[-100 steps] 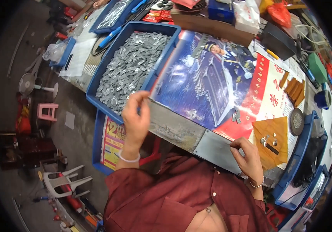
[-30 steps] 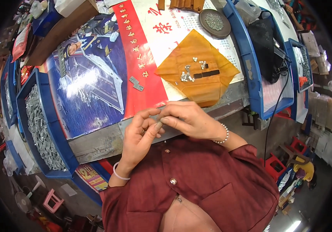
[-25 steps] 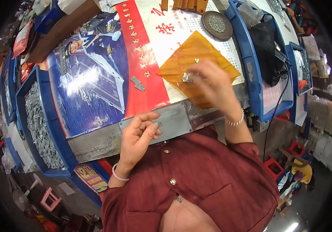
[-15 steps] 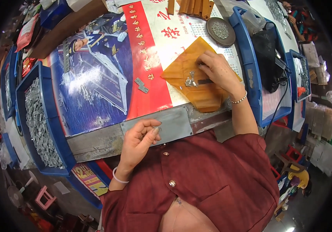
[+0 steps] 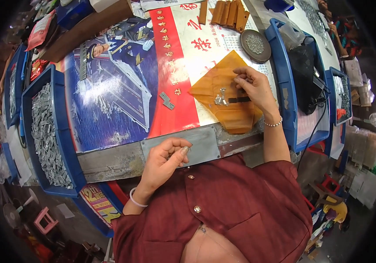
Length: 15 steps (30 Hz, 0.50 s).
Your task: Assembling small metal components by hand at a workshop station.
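My left hand (image 5: pixel 165 161) is closed, thumb pressed to the bent fingers, over the grey metal plate (image 5: pixel 204 141) at the table's near edge. Whatever its fingertips hold is too small to make out. To the right, my right hand (image 5: pixel 258 91) hovers above an orange-brown sheet (image 5: pixel 217 80) with its fingers curled together; anything between them is hidden. Beside it on the sheet lie several small shiny metal pieces (image 5: pixel 221 97) and a dark strip (image 5: pixel 239 100). Two flat grey metal parts with holes (image 5: pixel 167 100) rest on the poster, left of the sheet.
A blue bin of grey metal parts (image 5: pixel 47 140) stands at the left. Behind the sheet are a round dish of tiny metal pieces (image 5: pixel 255 45) and stacked brown strips (image 5: pixel 229 15). Another blue bin (image 5: pixel 287 103) at the right holds a black bag (image 5: pixel 302 72) and a cable.
My right hand has lifted a little from the sheet and shifted away from the far corner, its fingers drawn together. My left hand stays over the plate, almost unmoved. The view has shifted slightly.
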{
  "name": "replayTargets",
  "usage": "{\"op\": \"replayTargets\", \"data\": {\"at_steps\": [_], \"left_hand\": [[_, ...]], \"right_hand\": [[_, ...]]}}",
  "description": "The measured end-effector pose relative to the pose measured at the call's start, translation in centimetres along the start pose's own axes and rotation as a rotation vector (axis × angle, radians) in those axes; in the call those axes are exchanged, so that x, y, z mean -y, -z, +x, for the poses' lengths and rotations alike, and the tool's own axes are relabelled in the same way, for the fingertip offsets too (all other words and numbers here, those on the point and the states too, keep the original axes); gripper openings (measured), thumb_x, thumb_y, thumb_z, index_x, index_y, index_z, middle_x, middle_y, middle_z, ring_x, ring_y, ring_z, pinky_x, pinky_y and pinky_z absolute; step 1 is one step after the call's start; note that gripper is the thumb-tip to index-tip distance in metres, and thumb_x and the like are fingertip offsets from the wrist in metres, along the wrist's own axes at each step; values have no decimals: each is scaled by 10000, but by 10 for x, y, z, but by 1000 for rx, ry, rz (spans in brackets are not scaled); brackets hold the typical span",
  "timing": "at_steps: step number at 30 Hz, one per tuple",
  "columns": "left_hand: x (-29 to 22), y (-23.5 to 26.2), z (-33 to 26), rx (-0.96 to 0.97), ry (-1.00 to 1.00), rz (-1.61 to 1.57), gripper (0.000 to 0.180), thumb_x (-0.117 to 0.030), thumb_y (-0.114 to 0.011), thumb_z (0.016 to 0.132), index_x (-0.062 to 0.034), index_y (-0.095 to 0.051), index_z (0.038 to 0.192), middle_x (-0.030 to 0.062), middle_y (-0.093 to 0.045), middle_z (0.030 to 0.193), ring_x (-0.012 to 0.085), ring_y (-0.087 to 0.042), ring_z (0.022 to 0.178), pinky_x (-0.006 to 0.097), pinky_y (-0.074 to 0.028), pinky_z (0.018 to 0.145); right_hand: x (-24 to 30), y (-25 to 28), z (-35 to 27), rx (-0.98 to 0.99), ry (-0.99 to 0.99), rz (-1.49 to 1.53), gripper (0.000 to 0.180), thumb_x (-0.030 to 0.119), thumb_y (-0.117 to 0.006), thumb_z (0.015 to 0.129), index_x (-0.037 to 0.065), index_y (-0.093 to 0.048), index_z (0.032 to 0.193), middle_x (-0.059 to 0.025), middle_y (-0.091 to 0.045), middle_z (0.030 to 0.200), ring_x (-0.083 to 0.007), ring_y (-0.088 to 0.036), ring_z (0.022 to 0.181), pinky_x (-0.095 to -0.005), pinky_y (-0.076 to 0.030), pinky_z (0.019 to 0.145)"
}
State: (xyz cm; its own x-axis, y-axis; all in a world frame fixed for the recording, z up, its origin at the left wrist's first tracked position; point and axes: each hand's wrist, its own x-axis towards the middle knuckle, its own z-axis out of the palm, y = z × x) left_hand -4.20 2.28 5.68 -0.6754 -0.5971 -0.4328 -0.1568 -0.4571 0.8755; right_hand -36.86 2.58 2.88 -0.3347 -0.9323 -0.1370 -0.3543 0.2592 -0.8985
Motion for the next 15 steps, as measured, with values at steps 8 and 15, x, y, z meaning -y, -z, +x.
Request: {"op": "replayTargets", "data": {"at_steps": [8, 15], "left_hand": [[-5, -5, 8, 61, 47, -62, 184, -104, -530, 959, 11, -601, 1083, 8, -613, 781, 50, -574, 725, 205, -463, 634], [-6, -11, 18, 121, 49, -136, 182, -109, -528, 961, 11, -601, 1076, 4, -603, 788, 54, -571, 704, 203, -463, 620]], "right_hand": [[-7, 5, 1, 2, -8, 94, 72, 75, -571, 936, 9, -563, 908, -10, -615, 775, -60, -568, 671, -191, -464, 599], [-6, 3, -4, -8, -36, 111, 75, 92, -594, 930, 22, -579, 909, 12, -581, 757, -44, -531, 642, -182, -436, 577]]}}
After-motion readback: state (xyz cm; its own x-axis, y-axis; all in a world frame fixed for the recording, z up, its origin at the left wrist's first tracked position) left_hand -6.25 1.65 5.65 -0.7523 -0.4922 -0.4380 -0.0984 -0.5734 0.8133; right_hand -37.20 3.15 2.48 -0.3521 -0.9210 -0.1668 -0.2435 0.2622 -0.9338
